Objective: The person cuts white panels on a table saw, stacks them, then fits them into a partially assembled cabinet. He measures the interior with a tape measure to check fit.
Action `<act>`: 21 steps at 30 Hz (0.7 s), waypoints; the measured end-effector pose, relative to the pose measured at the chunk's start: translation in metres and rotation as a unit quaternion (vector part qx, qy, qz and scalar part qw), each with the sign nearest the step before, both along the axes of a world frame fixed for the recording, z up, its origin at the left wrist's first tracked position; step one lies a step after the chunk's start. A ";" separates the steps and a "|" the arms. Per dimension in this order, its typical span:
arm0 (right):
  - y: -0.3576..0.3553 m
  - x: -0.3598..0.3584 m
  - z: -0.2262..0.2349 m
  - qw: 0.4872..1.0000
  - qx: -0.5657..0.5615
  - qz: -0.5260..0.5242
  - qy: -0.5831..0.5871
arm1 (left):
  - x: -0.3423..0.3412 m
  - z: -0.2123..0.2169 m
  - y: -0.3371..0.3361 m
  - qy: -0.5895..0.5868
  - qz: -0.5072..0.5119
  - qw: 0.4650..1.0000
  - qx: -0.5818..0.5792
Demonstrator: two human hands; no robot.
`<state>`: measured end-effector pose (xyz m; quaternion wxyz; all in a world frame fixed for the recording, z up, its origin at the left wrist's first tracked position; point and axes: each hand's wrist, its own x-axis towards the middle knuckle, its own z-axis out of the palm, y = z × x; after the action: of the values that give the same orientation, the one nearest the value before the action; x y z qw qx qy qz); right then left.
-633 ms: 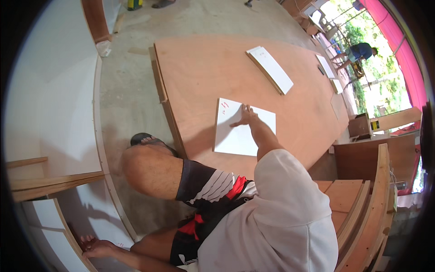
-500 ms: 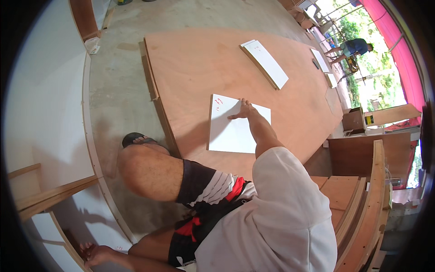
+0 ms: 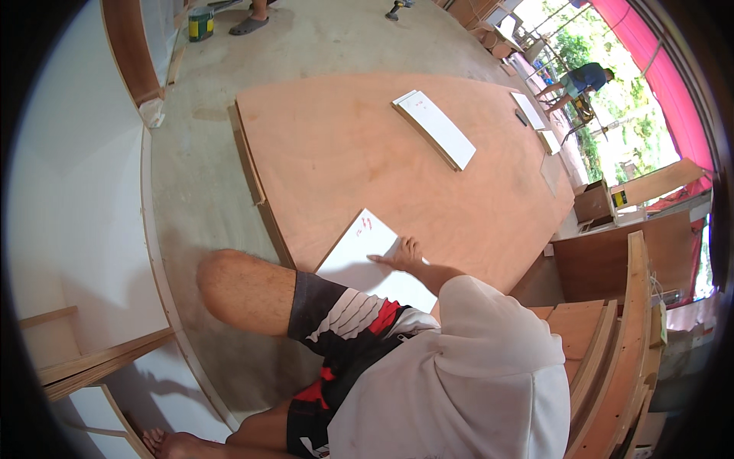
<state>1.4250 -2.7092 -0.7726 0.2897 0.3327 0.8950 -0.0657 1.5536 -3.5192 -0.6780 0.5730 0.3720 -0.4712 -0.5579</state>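
Note:
A white rectangular panel with red handwriting near one corner lies at a slant on the large brown plywood sheet, close to my bent knee. My right hand holds its far right edge, thumb stretched over the white face and the other fingers bent at the edge. Part of the panel is hidden behind my leg and shorts. Down at the lower left, my left hand rests beside the wood-edged white panel. Its fingers look slightly apart, with nothing visible in them; the picture's rim cuts off part of it.
Narrow white boards lie stacked farther up the plywood. More white pieces sit at its far right. Wooden framing stands on my right, and a tall white panel on my left. A person bends over outside; another's foot shows at the top.
The white panel has turned and come toward me, its near part now behind my leg. My right hand has moved nearer with it. The view has tilted up slightly, bringing in another person's foot.

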 end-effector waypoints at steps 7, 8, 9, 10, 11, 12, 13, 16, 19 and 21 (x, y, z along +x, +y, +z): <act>-0.033 0.039 0.001 0.997 -0.057 0.001 0.054 | -0.015 0.006 0.025 -0.002 0.011 1.000 -0.029; -0.031 0.042 0.001 0.997 -0.061 0.003 0.055 | -0.018 0.013 0.031 0.013 0.015 1.000 -0.018; -0.025 0.049 -0.001 0.994 -0.047 0.059 0.077 | -0.022 0.022 0.038 0.028 0.020 0.999 -0.005; -0.017 0.059 -0.002 0.989 -0.024 0.112 0.099 | -0.028 0.026 0.046 0.041 0.021 0.999 0.010; -0.015 0.063 -0.006 0.982 -0.019 0.150 0.111 | -0.034 0.035 0.055 0.052 0.035 0.997 0.036; -0.010 0.061 -0.009 0.975 -0.012 0.181 0.125 | -0.037 0.044 0.063 0.065 0.051 0.995 0.061; -0.008 0.065 -0.013 0.970 -0.011 0.201 0.135 | -0.041 0.054 0.070 0.075 0.062 0.992 0.083; -0.003 0.063 -0.022 0.956 -0.006 0.240 0.168 | -0.057 0.052 0.072 0.118 0.099 0.983 0.104; -0.003 0.061 -0.039 0.940 -0.002 0.270 0.211 | -0.060 0.053 0.064 0.121 0.107 0.983 0.089; 0.004 0.065 -0.050 0.929 0.001 0.278 0.243 | -0.062 0.058 0.067 0.125 0.118 0.980 0.099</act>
<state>1.4895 -2.7057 -0.8228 0.0700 0.0444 0.9947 -0.0605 1.4916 -3.4517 -0.6201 0.6496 0.4074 -0.2914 -0.5719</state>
